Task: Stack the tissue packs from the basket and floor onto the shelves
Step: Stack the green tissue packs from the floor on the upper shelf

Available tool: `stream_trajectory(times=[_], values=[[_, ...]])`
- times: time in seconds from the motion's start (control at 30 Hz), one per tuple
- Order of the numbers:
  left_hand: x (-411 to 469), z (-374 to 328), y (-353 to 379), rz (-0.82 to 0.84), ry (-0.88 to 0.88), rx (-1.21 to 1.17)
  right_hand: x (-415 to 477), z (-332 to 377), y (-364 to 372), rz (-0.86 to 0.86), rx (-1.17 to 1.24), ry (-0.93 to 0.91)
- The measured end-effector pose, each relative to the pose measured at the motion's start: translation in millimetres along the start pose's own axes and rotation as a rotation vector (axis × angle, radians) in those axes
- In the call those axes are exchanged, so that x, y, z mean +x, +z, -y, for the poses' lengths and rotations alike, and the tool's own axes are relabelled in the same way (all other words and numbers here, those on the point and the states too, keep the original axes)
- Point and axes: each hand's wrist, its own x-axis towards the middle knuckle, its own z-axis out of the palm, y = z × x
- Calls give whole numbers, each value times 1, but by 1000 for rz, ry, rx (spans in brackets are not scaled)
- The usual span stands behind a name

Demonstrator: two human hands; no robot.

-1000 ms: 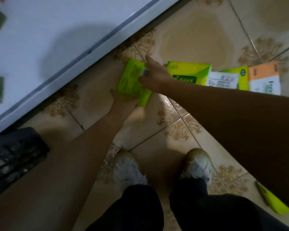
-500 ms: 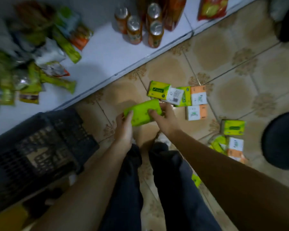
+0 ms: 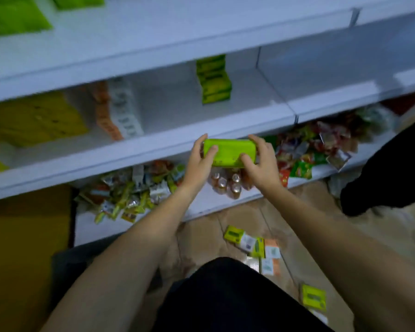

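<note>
A lime-green tissue pack (image 3: pixel 229 152) is held level between both hands, just in front of the middle shelf's front edge (image 3: pixel 139 149). My left hand (image 3: pixel 199 161) grips its left end with the thumb on top. My right hand (image 3: pixel 261 161) grips its right end. On that middle shelf stands a stack of green tissue packs (image 3: pixel 213 80), with an orange-and-white stack (image 3: pixel 115 111) and yellow packs (image 3: pixel 34 118) further left. More green packs (image 3: pixel 12 17) lie on the top shelf. Several tissue packs (image 3: pixel 252 245) lie scattered on the tiled floor, one (image 3: pixel 313 297) near my right arm.
The bottom shelf holds small bottles (image 3: pixel 228 183) directly under my hands and heaps of snack packets (image 3: pixel 130 190) on both sides. A dark basket (image 3: pixel 67 269) sits at the lower left behind my left arm. A dark shape (image 3: pixel 388 173) stands at the right.
I have risen from the floor. Both hands lifted the green pack from floor level up to the middle shelf's front edge, and the view swung up onto the shelves.
</note>
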Motion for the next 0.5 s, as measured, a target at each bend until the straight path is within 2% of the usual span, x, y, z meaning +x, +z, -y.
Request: stream_trajectory(times=[0.13, 0.27, 0.37, 0.5], values=[[10, -85, -21, -60, 276, 49, 36, 75, -31, -125, 10, -228], [20, -153, -53, -187, 490, 89, 68, 142, -39, -216, 91, -449], [33, -187, -86, -257, 538, 150, 90, 187, -28, -226, 139, -536], [60, -203, -141, -343, 512, 216, 124, 233, 14, -113, 78, -520]])
